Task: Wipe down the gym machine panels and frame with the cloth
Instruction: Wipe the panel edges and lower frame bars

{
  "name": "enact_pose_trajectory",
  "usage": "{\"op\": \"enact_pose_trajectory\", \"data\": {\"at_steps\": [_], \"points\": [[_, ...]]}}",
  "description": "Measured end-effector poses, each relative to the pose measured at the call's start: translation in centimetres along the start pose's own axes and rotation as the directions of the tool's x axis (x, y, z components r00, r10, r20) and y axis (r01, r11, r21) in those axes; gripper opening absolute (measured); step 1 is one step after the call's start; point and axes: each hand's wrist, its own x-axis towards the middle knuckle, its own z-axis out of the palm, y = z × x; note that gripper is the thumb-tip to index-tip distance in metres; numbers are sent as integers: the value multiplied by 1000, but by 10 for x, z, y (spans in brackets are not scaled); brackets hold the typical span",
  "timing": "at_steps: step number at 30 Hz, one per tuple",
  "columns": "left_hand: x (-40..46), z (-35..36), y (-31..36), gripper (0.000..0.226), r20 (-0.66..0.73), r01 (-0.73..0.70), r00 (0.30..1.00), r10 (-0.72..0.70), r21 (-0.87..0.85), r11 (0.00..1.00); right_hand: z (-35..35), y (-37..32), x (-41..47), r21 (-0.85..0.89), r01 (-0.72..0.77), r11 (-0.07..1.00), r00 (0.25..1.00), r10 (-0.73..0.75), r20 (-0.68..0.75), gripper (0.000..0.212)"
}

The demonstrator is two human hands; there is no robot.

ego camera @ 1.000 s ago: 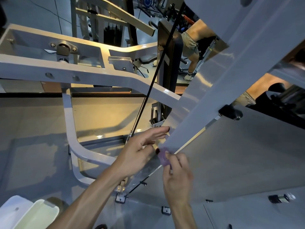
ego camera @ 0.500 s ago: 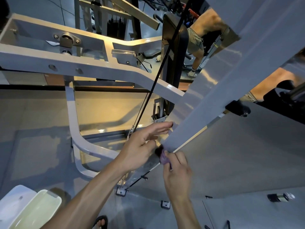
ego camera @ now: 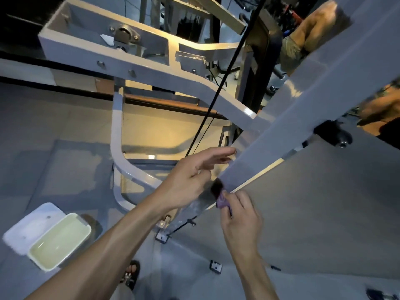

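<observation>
Cloth (ego camera: pixel 223 200), purple, bunched small in right hand (ego camera: pixel 240 221)

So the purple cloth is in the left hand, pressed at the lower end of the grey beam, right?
Not quite: the head view shows the purple cloth pinched in the right hand. It is at the lower end of the grey beam; the left hand holds no cloth.
</observation>
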Motion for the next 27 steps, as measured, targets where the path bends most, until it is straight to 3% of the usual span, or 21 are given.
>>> {"op": "enact_pose_trajectory", "data": {"at_steps": [6, 10, 17, 22, 24, 27], "points": [[-20, 8, -16, 75, -140, 34, 990, -15, 134, 990, -42, 12, 27, 122, 66, 990, 967, -34, -251, 25], [-37, 20, -37, 73, -193, 154, 976, -98, 302, 941, -40, 21, 31, 114, 198, 973, 962, -171, -212, 30], [-50, 31, -52, 71, -157, 201, 977, -147, 430, 880, -24, 29, 16, 18, 353, 936, 935, -352, -43, 7], [-51, 19, -70, 68, -140, 221, 974, -176, 449, 866, -62, 29, 43, 40, 297, 954, 916, -273, -292, 17], [-49, 16, -76, 69, -104, 198, 980, -169, 453, 869, -50, 26, 39, -36, 317, 948, 913, -316, -259, 19], [-47, 11, -84, 72, -56, 157, 988, -147, 443, 883, -12, 25, 12, -145, 387, 911, 917, -397, -48, 16]]}}
